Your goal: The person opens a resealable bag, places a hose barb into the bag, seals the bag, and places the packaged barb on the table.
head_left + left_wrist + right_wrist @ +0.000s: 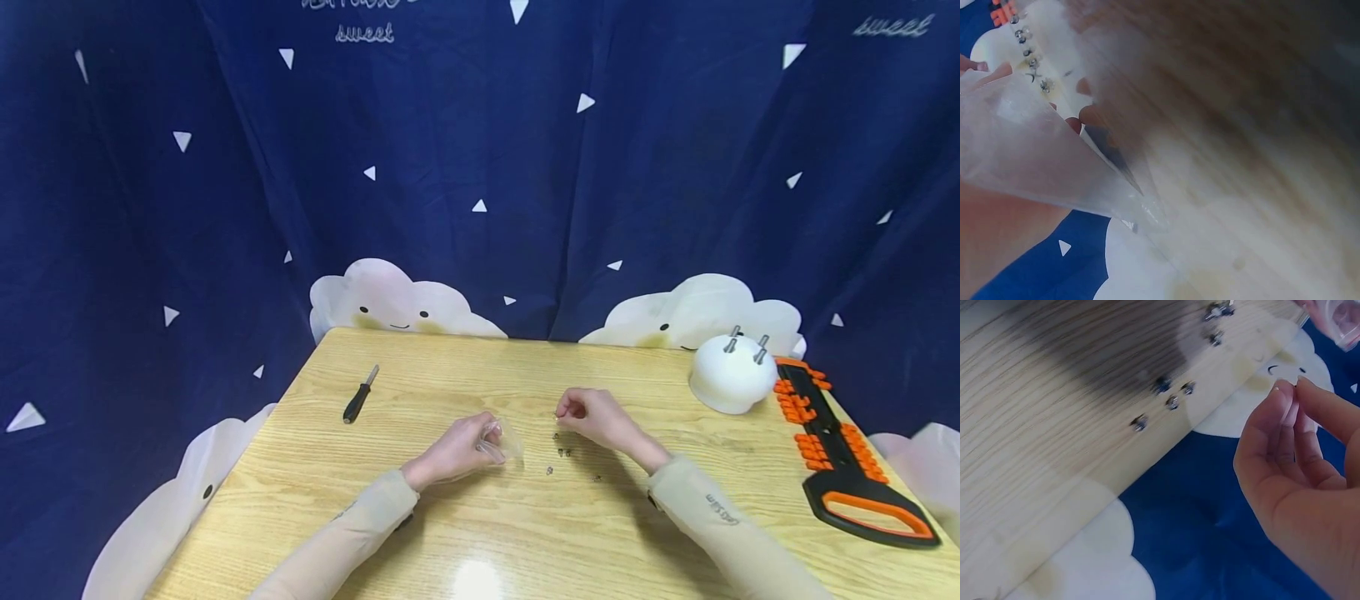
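Note:
My left hand (468, 446) grips a small clear plastic bag (510, 440) over the middle of the table. In the left wrist view the bag (1035, 144) hangs with its free corner toward the wood. Thumb and index fingertips of my right hand (596, 417) meet in a pinch just right of the bag; a tiny glint shows at the tips, mostly hidden by them. Several small shiny metal pieces (1172, 402) lie scattered on the wood below and beside this hand.
A black-handled screwdriver (362, 395) lies at the back left of the wooden table (300, 517). At the back right stands a white dome (731, 379) with metal pegs on top. Beside it, along the right edge, lies a black and orange holder (832, 450) with a loop handle.

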A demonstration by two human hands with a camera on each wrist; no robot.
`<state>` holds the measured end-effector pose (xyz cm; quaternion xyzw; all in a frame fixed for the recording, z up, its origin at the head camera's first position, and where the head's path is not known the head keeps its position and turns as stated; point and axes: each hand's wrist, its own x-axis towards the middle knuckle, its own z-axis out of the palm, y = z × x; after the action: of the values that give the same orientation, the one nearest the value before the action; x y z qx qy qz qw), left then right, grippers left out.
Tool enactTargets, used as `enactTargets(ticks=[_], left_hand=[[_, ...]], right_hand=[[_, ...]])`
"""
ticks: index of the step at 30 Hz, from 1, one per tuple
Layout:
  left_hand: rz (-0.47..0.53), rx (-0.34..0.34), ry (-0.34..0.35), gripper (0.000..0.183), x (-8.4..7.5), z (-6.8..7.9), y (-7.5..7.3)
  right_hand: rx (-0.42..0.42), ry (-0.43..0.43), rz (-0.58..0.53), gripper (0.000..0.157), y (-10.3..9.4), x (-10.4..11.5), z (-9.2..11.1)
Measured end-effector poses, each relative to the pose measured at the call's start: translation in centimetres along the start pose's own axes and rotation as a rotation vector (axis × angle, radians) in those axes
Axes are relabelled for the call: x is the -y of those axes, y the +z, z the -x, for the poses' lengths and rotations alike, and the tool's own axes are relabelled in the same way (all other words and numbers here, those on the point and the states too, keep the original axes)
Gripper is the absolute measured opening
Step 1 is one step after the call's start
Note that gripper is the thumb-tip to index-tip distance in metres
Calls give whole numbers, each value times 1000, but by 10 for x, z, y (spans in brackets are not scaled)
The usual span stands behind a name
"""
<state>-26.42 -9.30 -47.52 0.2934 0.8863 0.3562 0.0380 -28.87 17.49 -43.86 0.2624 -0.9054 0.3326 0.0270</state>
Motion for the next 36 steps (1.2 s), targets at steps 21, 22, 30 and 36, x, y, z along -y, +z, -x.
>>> enactTargets(ticks=[21, 22, 30, 36], left_hand=[[-30, -1, 2, 35, 1, 0, 1], [-30, 1, 2, 35, 0, 0, 1], [-16, 18, -2, 34, 0, 0, -2], [-16, 24, 3, 32, -3, 2, -2]], right_hand=[[84, -117, -12, 10, 24, 38, -7], [85, -119, -13, 10, 25, 39, -7], [103, -140, -15, 9, 31, 50, -14], [127, -155, -27, 5, 35, 56, -16]])
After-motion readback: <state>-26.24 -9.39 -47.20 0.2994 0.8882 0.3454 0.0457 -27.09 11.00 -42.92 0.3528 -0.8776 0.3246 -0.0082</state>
